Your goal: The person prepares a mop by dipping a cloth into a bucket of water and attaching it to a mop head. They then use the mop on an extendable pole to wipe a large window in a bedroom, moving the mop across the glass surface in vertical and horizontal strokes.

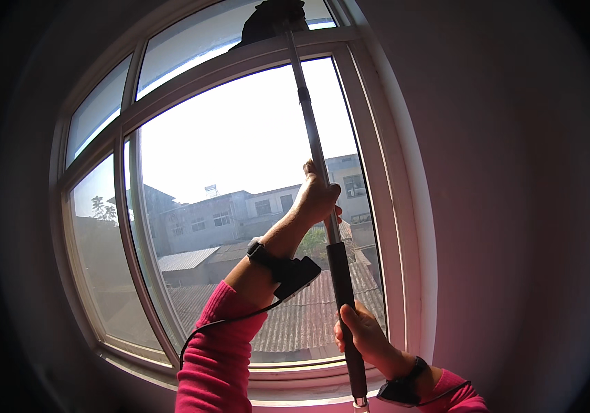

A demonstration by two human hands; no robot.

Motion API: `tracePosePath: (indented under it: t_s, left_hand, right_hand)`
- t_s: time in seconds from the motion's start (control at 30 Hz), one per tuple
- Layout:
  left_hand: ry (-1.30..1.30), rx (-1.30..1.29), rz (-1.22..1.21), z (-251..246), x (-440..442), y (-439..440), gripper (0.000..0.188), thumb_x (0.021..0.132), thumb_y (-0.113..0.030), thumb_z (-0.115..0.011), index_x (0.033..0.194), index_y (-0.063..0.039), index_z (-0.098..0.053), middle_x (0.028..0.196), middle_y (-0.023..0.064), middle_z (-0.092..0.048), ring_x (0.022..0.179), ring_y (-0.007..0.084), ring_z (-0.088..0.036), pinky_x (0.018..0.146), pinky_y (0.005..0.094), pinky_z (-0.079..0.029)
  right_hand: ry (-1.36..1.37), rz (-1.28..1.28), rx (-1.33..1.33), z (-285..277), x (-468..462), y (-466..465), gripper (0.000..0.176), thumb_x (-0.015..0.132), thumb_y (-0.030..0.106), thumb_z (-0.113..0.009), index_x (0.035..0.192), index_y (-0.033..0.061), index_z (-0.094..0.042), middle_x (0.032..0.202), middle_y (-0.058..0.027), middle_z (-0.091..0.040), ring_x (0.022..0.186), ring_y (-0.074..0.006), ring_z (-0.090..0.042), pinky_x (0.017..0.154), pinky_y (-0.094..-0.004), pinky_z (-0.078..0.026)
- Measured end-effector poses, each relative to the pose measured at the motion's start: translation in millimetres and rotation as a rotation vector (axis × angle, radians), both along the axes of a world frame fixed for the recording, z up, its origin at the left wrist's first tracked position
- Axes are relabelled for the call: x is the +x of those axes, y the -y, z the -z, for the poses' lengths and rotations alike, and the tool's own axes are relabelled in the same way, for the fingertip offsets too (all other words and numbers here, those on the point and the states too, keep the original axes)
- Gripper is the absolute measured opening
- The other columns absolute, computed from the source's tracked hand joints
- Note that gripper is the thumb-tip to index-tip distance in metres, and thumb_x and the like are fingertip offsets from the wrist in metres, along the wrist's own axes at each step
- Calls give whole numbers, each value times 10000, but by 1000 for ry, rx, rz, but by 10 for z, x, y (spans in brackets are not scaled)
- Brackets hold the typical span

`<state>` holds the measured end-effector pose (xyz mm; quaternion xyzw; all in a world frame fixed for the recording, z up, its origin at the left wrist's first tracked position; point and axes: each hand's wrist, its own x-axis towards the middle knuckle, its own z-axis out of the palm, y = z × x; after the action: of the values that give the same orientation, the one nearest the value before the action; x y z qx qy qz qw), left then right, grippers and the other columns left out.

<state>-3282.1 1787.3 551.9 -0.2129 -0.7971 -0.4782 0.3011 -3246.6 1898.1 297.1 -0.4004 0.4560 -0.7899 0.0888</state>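
A long metal pole rises in front of the window, leaning slightly left towards its top. My left hand is wrapped around the bare metal shaft, just above the black grip sleeve. Lower down, my right hand grasps that sleeve, its thumb lying across the front. A dark, soft-looking head, perhaps cloth, sits at the pole's upper end against the upper window pane. Backlight hides its detail, so I cannot tell exactly what it is.
The light window frame divides the panes, with a sill below. A plain wall stands at the right. Each wrist wears a strapped black device with a cable. Buildings and corrugated roofs lie outside.
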Motion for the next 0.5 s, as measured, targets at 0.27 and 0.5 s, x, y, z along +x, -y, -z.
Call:
tracePosePath:
  t_s: [0.27,0.5]
  left_hand:
    - [12,26,150,-45,-499,-843,832,876,1,-442,1456,-46,152,1008,311,-546,562,289,-645,468,425,-577]
    - [-67,175,115,-760,-828,-940,514,917,-151,-544,1289,-119,-191,836,132,-456,550,225,-541,451,424,-541]
  right_hand:
    - [-46,269,70,-71,-290,-821,422,952,508,-520,923,102,-412,650,-42,-521,499,-130,-510,469,-278,-452]
    - [-202,385,41,-807,-708,-789,392,973,466,-517,937,86,-424,602,-28,-514,443,-108,-491,409,-267,-414]
